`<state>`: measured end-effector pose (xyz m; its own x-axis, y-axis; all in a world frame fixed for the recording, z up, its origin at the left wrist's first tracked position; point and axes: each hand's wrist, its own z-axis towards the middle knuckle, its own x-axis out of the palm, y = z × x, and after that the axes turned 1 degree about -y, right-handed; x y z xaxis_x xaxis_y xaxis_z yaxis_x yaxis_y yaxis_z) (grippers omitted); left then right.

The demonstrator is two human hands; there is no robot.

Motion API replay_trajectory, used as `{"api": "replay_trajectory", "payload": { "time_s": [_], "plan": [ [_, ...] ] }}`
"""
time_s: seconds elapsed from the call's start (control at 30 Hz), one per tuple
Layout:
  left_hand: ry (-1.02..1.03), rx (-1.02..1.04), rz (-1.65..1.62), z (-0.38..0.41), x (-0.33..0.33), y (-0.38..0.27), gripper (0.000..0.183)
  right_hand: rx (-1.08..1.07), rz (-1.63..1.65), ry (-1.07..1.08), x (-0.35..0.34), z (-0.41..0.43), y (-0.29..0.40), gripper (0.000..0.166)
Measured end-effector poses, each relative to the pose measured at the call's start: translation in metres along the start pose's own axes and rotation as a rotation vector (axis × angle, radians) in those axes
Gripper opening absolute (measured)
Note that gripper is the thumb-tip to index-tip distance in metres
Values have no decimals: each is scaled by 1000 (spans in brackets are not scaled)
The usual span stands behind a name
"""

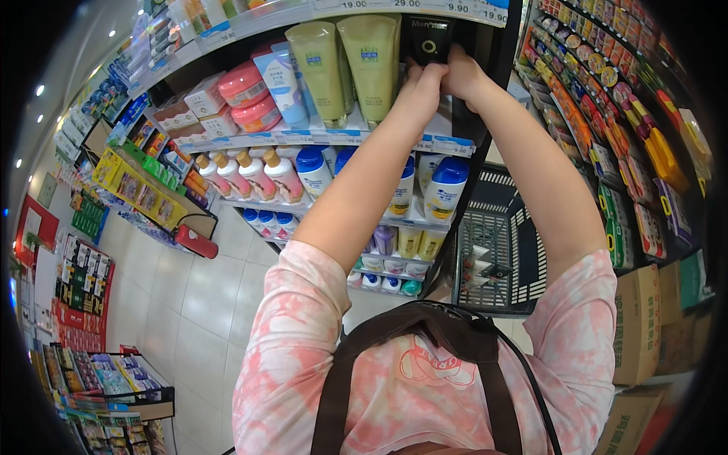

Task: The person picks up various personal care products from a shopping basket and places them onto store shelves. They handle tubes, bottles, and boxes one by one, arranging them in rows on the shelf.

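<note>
Both hands reach up to the right end of a shop shelf and meet at a black cosmetic package (427,42) with light lettering. My left hand (422,86) grips its lower left side, fingers partly hidden behind the wrist and package. At its lower right is my right hand (463,75), also holding it, with the thumbs close together. Immediately left stand large pale green squeeze tubes (368,65) (319,71), caps down. Beside them are a light blue and white tube (284,85) and stacked pink jars (243,85).
Below are shampoo bottles with blue caps (446,187) and pink-white bottles (281,173). A dark plastic shopping basket (526,273) holding a few packs stands on the floor. Packaged food shelves (614,114) and cardboard boxes (634,324) line the right. A fire extinguisher (196,241) is at left.
</note>
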<state>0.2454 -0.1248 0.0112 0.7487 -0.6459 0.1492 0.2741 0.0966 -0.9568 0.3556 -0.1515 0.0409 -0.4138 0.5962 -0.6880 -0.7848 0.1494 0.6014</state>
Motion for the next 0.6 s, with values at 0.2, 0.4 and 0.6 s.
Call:
{"api": "replay_trajectory", "payload": {
  "time_s": [0.2,0.4,0.6],
  "plan": [
    [31,41,2,5,-5,7,70,24,45,36,3,4,-1,48],
    [84,-12,-55,1,-3,3,72,84,303,60,18,22,-25,48],
    [16,45,-12,-1,-2,4,85,74,292,26,23,24,-26,50]
  ]
}}
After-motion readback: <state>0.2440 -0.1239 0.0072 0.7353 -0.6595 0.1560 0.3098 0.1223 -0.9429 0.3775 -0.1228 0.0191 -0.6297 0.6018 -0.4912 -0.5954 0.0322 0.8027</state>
